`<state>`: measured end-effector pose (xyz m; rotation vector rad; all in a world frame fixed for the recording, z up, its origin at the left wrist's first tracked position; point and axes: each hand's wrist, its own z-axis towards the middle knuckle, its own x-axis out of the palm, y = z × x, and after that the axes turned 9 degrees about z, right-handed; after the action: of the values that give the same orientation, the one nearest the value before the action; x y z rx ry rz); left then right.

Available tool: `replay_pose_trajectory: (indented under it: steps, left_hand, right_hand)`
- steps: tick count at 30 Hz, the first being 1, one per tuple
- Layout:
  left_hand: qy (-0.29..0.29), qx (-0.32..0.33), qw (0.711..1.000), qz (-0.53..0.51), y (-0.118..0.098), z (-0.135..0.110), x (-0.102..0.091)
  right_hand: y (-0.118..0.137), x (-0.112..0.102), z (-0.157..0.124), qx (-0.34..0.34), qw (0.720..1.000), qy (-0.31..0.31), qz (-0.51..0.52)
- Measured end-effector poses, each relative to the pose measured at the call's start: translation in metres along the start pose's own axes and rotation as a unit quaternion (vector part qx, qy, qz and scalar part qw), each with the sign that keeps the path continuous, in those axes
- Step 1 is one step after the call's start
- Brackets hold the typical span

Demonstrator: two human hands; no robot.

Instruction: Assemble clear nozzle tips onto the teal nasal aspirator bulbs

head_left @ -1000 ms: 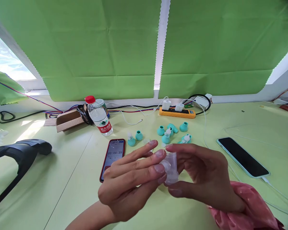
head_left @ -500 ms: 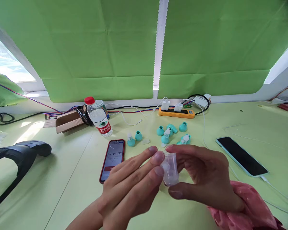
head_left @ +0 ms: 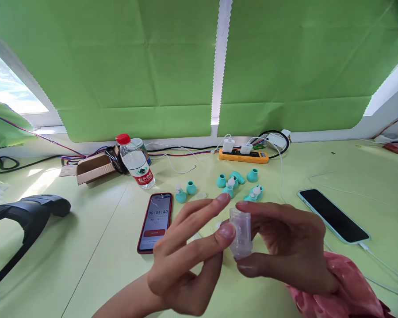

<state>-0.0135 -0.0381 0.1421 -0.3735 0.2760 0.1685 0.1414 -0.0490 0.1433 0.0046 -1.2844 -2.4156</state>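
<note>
A small clear plastic cylinder [head_left: 241, 233] stands nearly upright between the finger and thumb of my right hand [head_left: 287, 236], which grips it at top and bottom. My left hand [head_left: 185, 256] is beside it with fingers spread, one fingertip touching or almost touching the cylinder's left side. Beyond the hands lie several turquoise flask-shaped pieces, among them a turquoise piece [head_left: 252, 175] with an open neck. Another turquoise piece [head_left: 181, 195] carries a white part on top. Small translucent bits lie partly hidden behind my left hand.
A phone with a running timer [head_left: 155, 221] lies left of my hands, and a second phone [head_left: 334, 216] lies at the right. Behind are a water bottle [head_left: 137, 163], a cardboard box [head_left: 96, 168] and an orange power strip [head_left: 243, 156]. A black curved object [head_left: 29, 216] sits far left.
My left fingers have spread apart and the index finger has lifted off the cylinder. My right hand and the cylinder have shifted slightly right.
</note>
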Motion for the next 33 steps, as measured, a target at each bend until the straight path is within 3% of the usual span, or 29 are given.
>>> replay_pose_trajectory:
  steps: [3, 6, 8, 11, 13, 17, 21, 24, 27, 28, 32, 33]
  left_hand:
    - [0.035, -0.150, 0.981, -0.120, -0.002, -0.003, -0.006]
    - [0.025, -0.291, 0.931, -0.220, 0.001, -0.003, -0.009]
    - [0.056, -0.347, 0.899, -0.260, 0.004, 0.001, -0.009]
    - [0.161, -0.390, 0.860, -0.285, 0.009, 0.008, -0.007]
    - [0.189, -0.413, 0.839, -0.300, 0.011, 0.010, -0.006]
    - [0.152, -0.467, 0.787, -0.374, 0.016, 0.008, -0.003]
    - [0.085, -0.490, 0.783, -0.373, 0.020, 0.007, -0.003]
    - [0.082, -0.486, 0.790, -0.363, 0.022, 0.009, -0.005]
    - [0.078, -0.487, 0.796, -0.350, 0.021, 0.009, -0.008]
    - [0.072, -0.487, 0.800, -0.344, 0.020, 0.010, -0.008]
    - [0.045, -0.485, 0.812, -0.321, 0.014, 0.011, -0.008]
    - [0.042, -0.484, 0.814, -0.319, 0.013, 0.012, -0.008]
  right_hand:
    - [-0.003, 0.001, 0.000, -0.018, 1.000, -0.007, -0.012]
    - [-0.006, 0.002, 0.002, -0.050, 0.998, 0.000, -0.044]
    - [-0.007, 0.003, 0.004, -0.075, 0.995, 0.003, -0.070]
    - [-0.011, 0.004, 0.008, -0.096, 0.988, 0.010, -0.121]
    - [-0.014, 0.005, 0.009, -0.103, 0.982, 0.014, -0.158]
    - [-0.017, 0.000, 0.011, -0.113, 0.967, 0.034, -0.226]
    - [-0.005, -0.022, 0.017, -0.107, 0.943, -0.013, -0.315]
    - [0.004, -0.047, 0.028, -0.073, 0.909, -0.050, -0.406]
    - [0.000, -0.074, 0.042, 0.035, 0.873, -0.002, -0.486]
    - [-0.003, -0.083, 0.046, 0.083, 0.850, 0.024, -0.520]
    - [-0.018, -0.114, 0.055, 0.254, 0.702, 0.135, -0.651]
    - [-0.021, -0.121, 0.056, 0.286, 0.681, 0.159, -0.655]
